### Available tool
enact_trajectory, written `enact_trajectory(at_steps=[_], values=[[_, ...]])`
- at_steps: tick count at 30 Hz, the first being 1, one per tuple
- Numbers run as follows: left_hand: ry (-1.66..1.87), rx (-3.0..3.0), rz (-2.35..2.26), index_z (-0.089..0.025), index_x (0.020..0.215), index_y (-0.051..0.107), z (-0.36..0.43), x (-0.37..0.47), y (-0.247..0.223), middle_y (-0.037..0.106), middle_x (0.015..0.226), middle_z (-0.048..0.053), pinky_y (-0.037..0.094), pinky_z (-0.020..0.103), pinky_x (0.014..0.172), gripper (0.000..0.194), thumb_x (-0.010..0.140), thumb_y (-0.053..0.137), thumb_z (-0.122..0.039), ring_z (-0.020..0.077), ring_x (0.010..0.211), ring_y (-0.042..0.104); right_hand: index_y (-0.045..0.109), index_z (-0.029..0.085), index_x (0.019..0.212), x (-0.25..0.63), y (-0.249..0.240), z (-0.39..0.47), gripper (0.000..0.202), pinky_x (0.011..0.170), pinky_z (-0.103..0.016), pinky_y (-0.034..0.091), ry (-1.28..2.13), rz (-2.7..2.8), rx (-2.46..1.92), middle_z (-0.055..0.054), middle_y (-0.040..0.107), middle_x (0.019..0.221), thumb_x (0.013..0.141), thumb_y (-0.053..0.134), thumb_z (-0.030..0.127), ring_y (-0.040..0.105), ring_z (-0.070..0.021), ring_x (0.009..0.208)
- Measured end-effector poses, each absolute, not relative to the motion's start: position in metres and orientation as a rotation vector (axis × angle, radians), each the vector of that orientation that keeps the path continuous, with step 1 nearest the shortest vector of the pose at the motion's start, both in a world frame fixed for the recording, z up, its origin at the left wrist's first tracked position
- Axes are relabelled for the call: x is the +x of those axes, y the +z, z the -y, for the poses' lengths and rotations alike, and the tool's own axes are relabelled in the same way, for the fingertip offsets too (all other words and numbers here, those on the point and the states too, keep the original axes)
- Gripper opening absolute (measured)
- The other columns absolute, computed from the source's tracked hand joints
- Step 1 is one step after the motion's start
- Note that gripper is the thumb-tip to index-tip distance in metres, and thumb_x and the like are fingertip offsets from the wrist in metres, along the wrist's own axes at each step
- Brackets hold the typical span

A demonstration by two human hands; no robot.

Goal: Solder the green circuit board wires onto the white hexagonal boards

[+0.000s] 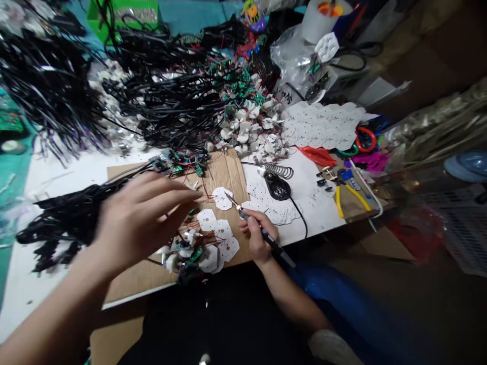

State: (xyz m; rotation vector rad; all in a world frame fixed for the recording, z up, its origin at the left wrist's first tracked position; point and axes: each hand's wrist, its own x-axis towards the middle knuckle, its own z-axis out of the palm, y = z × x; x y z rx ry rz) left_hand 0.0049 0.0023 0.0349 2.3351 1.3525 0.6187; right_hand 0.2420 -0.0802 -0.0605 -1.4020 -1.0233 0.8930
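My right hand (259,234) is closed round a soldering iron (271,240), whose tip points up and left at a white octagonal board (222,198) on the cardboard (228,172). Blurred by motion, my left hand (146,215) hovers left of that board, its fingers stretched toward a thin red wire (206,195); whether the fingertips hold anything is too blurred to tell. Below the board lie several more white boards (222,229) with red wires. Beside them, under my left hand, is a cluster of small green and white parts (185,251).
Bundles of black cables (178,104) and a heap of white parts (253,129) fill the back. At right are a soldering iron stand (279,186), stacked white board sheets (323,124) and yellow-handled pliers (353,196). A green bin (131,15) stands at the back left.
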Motion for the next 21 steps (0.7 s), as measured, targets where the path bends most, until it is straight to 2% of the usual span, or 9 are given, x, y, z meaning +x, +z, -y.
enact_trajectory(at_steps=[3, 8, 15, 21], values=[[0.432, 2.491, -1.272, -0.03, 0.1, 0.079, -0.019, 0.016, 0.022, 0.077, 0.106, 0.005, 0.045, 0.046, 0.087, 0.027, 0.101, 0.054, -0.038, 0.0253, 0.095, 0.062, 0.08, 0.022, 0.109, 0.242, -0.06, 0.081, 0.028, 0.056, -0.026, 0.062, 0.868, 1.039, -1.384, -0.001, 0.076, 0.069, 0.099, 0.059, 0.037, 0.07, -0.014, 0.053], [0.201, 2.503, -1.305, -0.029, 0.092, 0.081, -0.032, 0.028, -0.004, 0.077, 0.105, 0.006, 0.041, 0.044, 0.089, 0.019, 0.096, 0.063, -0.031, 0.0275, 0.102, 0.059, 0.08, 0.021, 0.108, 0.242, -0.06, 0.083, 0.028, 0.054, -0.025, 0.062, 0.835, 1.094, -1.363, -0.001, 0.076, 0.068, 0.099, 0.058, 0.035, 0.07, -0.0142, 0.053], [0.277, 2.405, -1.113, -0.03, 0.102, 0.08, -0.032, 0.007, 0.0, 0.074, 0.114, 0.005, 0.04, 0.041, 0.095, 0.024, 0.101, 0.058, -0.039, 0.0238, 0.106, 0.059, 0.08, 0.02, 0.108, 0.244, -0.059, 0.088, 0.028, 0.055, -0.025, 0.062, 0.832, 1.122, -1.392, -0.001, 0.076, 0.069, 0.101, 0.057, 0.035, 0.07, -0.0143, 0.053], [0.298, 2.452, -1.147, -0.027, 0.091, 0.079, -0.029, 0.007, -0.01, 0.075, 0.11, 0.005, 0.039, 0.042, 0.092, 0.022, 0.1, 0.06, -0.032, 0.0239, 0.102, 0.057, 0.08, 0.02, 0.109, 0.244, -0.065, 0.089, 0.029, 0.055, -0.024, 0.061, 0.848, 1.123, -1.39, -0.001, 0.076, 0.068, 0.101, 0.058, 0.037, 0.07, -0.014, 0.052]])
